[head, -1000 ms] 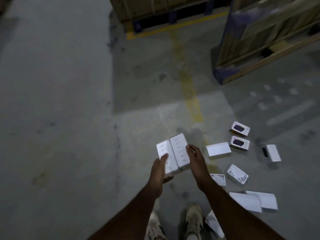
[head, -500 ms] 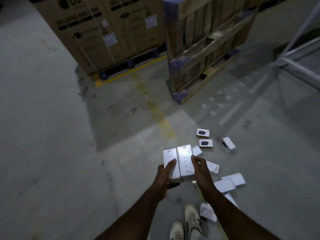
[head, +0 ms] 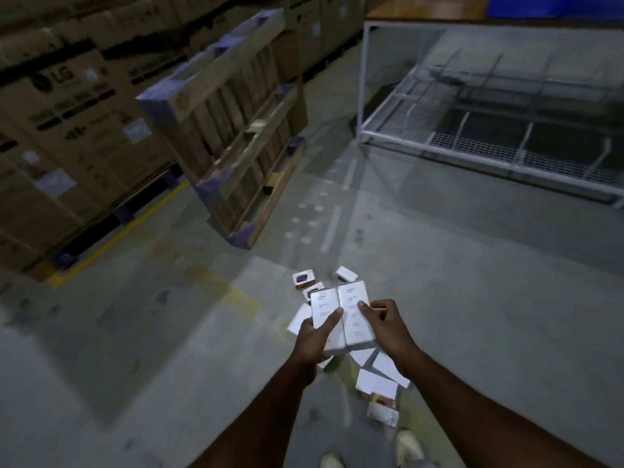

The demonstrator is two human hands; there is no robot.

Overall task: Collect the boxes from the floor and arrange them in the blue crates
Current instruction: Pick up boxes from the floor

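Note:
Two white boxes (head: 351, 307) lie side by side in my hands, printed faces up, held above the floor. My left hand (head: 314, 337) grips the left box with its thumb on top. My right hand (head: 383, 324) grips the right box the same way. Several more small white boxes (head: 376, 385) are scattered on the grey floor beneath and behind my hands; one (head: 303, 278) shows a dark picture. A blue surface (head: 553, 6) shows at the top right edge; I cannot tell whether it is a crate.
A wooden pallet (head: 236, 130) stands on edge ahead. Large cardboard cartons (head: 67, 123) line the left behind a yellow floor line (head: 135, 217). A white wire-mesh rack (head: 489, 130) under a wooden top fills the right. My shoes (head: 408, 447) show at the bottom.
The view has risen and swung right, bringing the wire rack and blue surface into sight. Both hands kept hold of the two boxes and lifted them higher over the scattered boxes.

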